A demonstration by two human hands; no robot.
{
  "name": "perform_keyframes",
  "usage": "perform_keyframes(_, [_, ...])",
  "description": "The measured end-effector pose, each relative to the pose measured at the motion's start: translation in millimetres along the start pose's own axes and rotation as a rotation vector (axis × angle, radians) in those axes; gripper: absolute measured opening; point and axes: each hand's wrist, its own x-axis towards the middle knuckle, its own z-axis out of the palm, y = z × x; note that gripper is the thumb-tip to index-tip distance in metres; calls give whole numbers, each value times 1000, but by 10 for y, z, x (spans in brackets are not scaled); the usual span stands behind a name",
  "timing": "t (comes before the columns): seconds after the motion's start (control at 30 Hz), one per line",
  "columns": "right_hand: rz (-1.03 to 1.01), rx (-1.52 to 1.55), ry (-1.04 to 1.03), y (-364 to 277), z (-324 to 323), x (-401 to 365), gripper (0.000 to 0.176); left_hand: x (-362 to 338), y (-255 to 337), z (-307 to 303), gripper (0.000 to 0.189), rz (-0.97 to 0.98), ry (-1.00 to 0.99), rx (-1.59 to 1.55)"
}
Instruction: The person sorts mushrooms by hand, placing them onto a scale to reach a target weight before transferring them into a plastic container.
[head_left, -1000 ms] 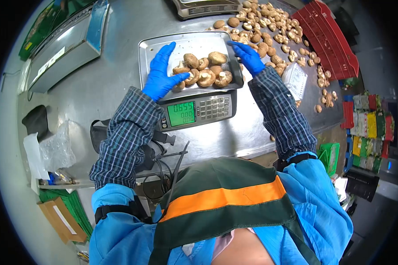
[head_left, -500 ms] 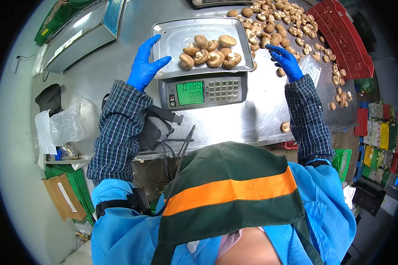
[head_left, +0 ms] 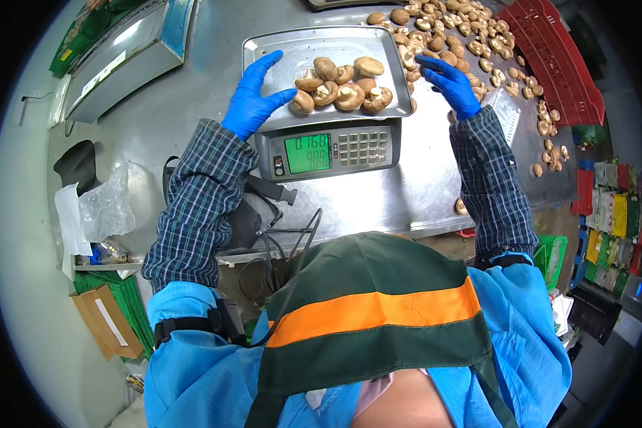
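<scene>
My blue-gloved left hand (head_left: 258, 100) reaches over the left rim of a metal tray (head_left: 271, 44), its fingers and thumb spread and nothing between them. Several brown mushrooms (head_left: 349, 96) sit on the tray, just right of my left thumb. Under the tray is a digital scale (head_left: 362, 146) with a lit green display (head_left: 307, 152), whose top line appears to read 0.168. My right hand (head_left: 451, 84), also gloved in blue, hovers by the tray's right edge. Its fingers are apart and I see nothing held. Loose mushrooms lie behind its fingertips.
A big heap of mushrooms (head_left: 471, 28) spreads over the back right of the steel table (head_left: 435, 185). A red crate (head_left: 555, 68) stands tilted at the right. Crumpled clear plastic (head_left: 110, 203) and a black strap (head_left: 271, 189) lie on the left side.
Both hands have moved inward: the left rightward over the tray, the right leftward toward its edge. The top display figure has changed from about 0.985 to about 0.168.
</scene>
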Motion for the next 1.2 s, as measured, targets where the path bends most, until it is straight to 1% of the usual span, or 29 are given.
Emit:
perform_keyframes(0.07, [-184,63,-62,101,131,242,40,89,-58,131,71,115,-20,32])
perform_keyframes(0.1, [-226,1,-26,77,256,300,44,121,-11,217,75,186,-13,54])
perform_keyframes(0.13, [-268,-61,9,24,416,352,48,196,-47,340,84,296,43,133])
perform_keyframes(0.2, [-250,-192,19,-50,663,458,53,242,49,544,91,281,38,192])
perform_keyframes(0.23, [-136,-62,-72,-45,785,516,54,273,41,621,94,276,21,211])
perform_keyframes(0.27, [-22,70,-163,-9,865,559,55,315,4,693,91,298,15,238])
perform_keyframes(0.3, [-93,-158,-211,-23,894,624,59,338,27,695,91,247,-27,241])
perform_keyframes(0.33, [-92,-90,-199,4,861,579,56,339,45,695,92,196,-69,243])
perform_keyframes(0.4, [-205,4,-85,63,824,529,52,341,77,694,90,173,-64,220])
perform_keyframes(0.47, [-143,174,72,147,789,450,54,337,80,706,88,136,-58,194])
perform_keyframes(0.5, [-117,68,51,69,775,354,53,336,77,717,87,151,-36,211])
perform_keyframes(0.53, [-150,46,-8,127,850,341,48,333,79,730,86,169,-16,229])
perform_keyframes(0.6, [-122,5,-17,36,934,239,43,347,109,751,86,159,-20,243])
perform_keyframes(0.63, [-110,15,-71,6,962,234,40,349,123,757,86,150,-17,262])
perform_keyframes(0.67, [-107,18,-71,71,982,255,40,346,135,758,86,148,-21,263])
perform_keyframes(0.73, [-288,-137,-27,175,1020,372,39,358,154,739,85,123,-44,187])
perform_keyframes(0.77, [-151,30,-119,218,974,426,42,356,127,721,85,123,-44,190])
perform_keyframes(0.8, [-152,32,-116,144,983,425,42,357,72,699,82,184,-34,171])
perform_keyframes(0.83, [-251,0,-71,70,985,441,47,383,19,685,79,254,-26,149])
perform_keyframes(0.87, [-344,-40,-16,2,946,445,53,401,-31,676,79,271,-38,139])
perform_keyframes(0.9, [-410,-198,-7,-152,915,445,63,407,-89,666,74,258,-37,83])
perform_keyframes(0.93, [-472,-390,-42,-196,927,504,61,421,-104,674,69,246,-41,26])
perform_keyframes(0.97, [-373,-519,-140,-267,977,500,53,427,-37,684,59,283,-16,23])
perform_keyframes(1.0, [-405,-746,-157,-357,1049,491,48,423,-52,697,53,263,-4,-32])
perform_keyframes(1.03, [-376,-833,-204,-409,1095,539,43,422,-84,699,51,249,3,-35])
perform_keyframes(1.07, [-337,-868,-183,-416,1144,584,37,421,-101,694,48,231,14,-36])
perform_keyframes(1.13, [-332,-841,-175,-418,1174,601,31,400,-68,696,44,150,22,-86])
perform_keyframes(1.2, [-436,-777,-91,-348,1202,572,26,401,-106,675,43,154,23,-70])
